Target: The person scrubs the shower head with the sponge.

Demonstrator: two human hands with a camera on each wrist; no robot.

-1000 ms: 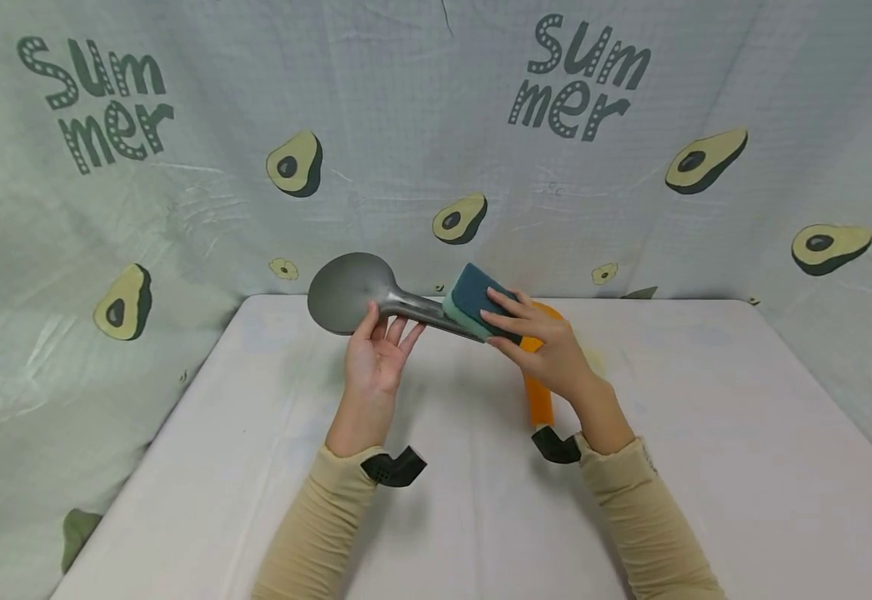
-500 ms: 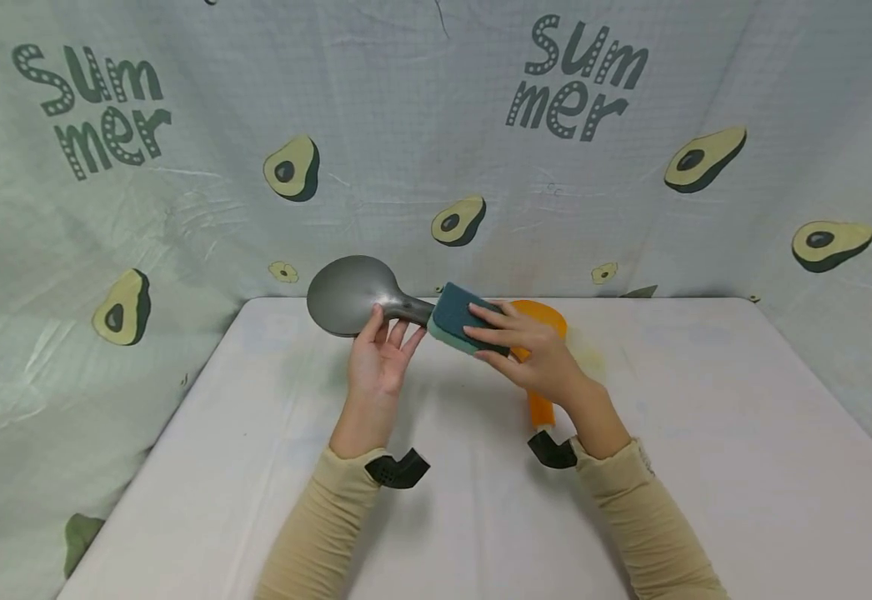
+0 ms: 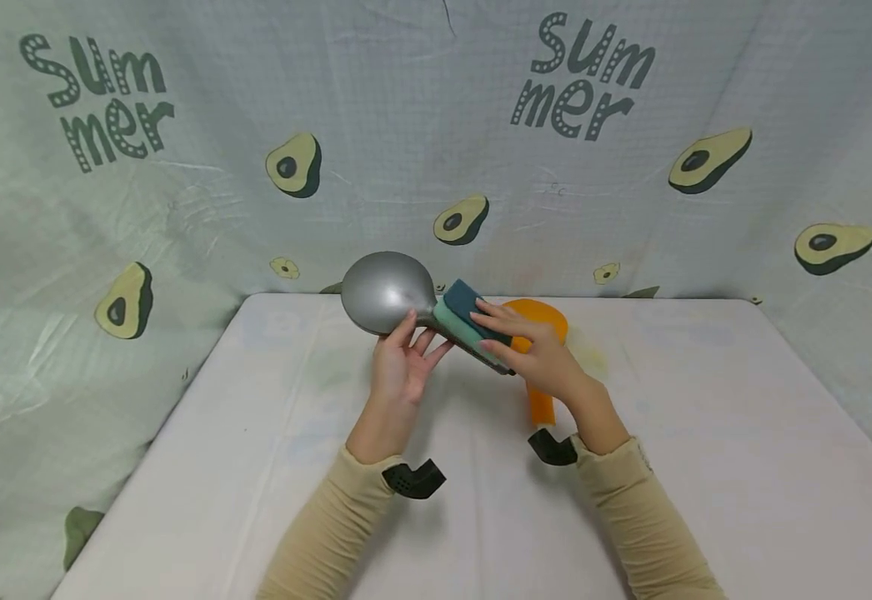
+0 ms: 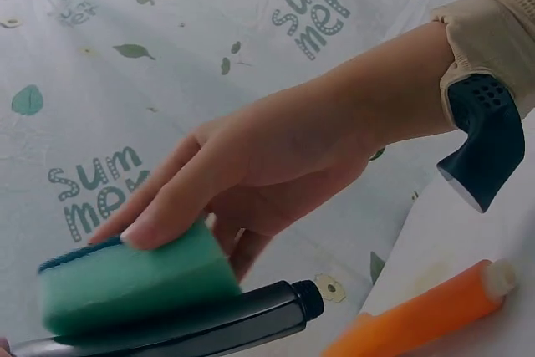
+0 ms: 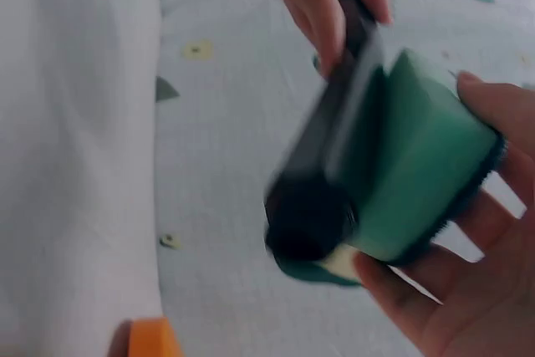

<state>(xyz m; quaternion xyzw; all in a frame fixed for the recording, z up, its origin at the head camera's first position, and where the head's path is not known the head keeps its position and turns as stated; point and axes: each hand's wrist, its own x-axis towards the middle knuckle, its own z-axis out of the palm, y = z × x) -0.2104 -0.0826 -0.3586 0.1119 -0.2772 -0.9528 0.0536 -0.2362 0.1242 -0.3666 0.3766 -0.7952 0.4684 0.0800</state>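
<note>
My left hand (image 3: 403, 371) holds a grey handheld shower head (image 3: 385, 292) by its neck, thumb in front and fingers behind. The shower head is raised above the table, its smooth round head to the left and its handle slanting down to the right. In the left wrist view the handle (image 4: 251, 323) ends in a black threaded connector. My right hand (image 3: 544, 360) pinches a two-layer sponge (image 3: 457, 321), dark blue on top and light green below. The green side (image 5: 426, 148) lies against the handle.
Behind the right hand, an orange shower-head-shaped thing (image 3: 540, 407) with a pale end lies on the white table (image 3: 316, 500). A cloth printed with avocados and lettering (image 3: 383, 125) hangs behind and to both sides.
The sponge slid left along the handle, then back slightly with its green side more visible. My left hand has shifted right with the shower head, whose handle now slants more steeply.
</note>
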